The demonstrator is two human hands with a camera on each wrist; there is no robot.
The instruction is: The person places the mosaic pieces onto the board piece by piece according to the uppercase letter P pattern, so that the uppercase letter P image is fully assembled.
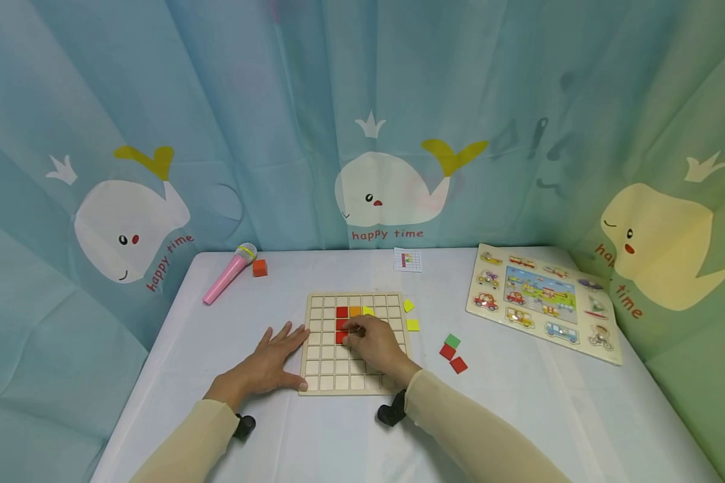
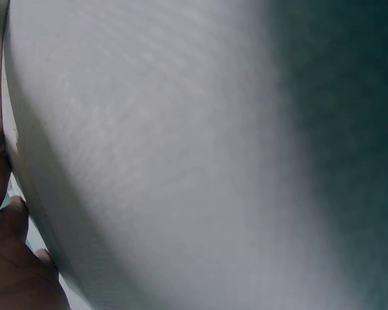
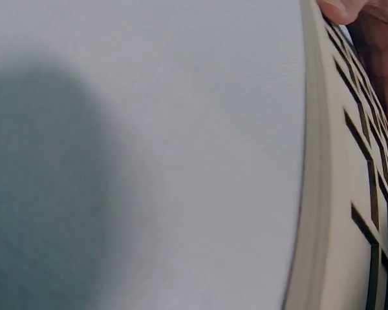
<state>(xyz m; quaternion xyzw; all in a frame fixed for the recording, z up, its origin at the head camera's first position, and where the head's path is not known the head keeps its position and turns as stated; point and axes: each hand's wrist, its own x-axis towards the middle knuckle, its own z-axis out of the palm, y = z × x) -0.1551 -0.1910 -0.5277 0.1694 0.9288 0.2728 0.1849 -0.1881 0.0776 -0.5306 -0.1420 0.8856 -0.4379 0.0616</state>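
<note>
A wooden grid board [image 1: 326,367] lies on the table between the two hands. My left hand [image 1: 266,363] rests with spread fingers along its left side, the thumb and fingertips touching the frame. My right hand [image 1: 377,343] reaches over the board from the right, thumb and index finger curled together at the lowest red tile [image 1: 340,338], pinching it in its cell. Further red tiles stand above it in the same column, topped by a red tile [image 1: 342,312]. An orange tile [image 1: 355,311] and a yellow tile [image 1: 368,311] continue the top row. The right hand covers several cells.
Two yellow pieces [image 1: 412,325] lie by the board's right edge. Farther right are a green tile [image 1: 452,341] and two red ones [image 1: 458,365]. A patterned card [image 1: 407,259], vehicle puzzle [image 1: 540,305], pink microphone [image 1: 226,276] and orange cube [image 1: 260,268] lie farther back.
</note>
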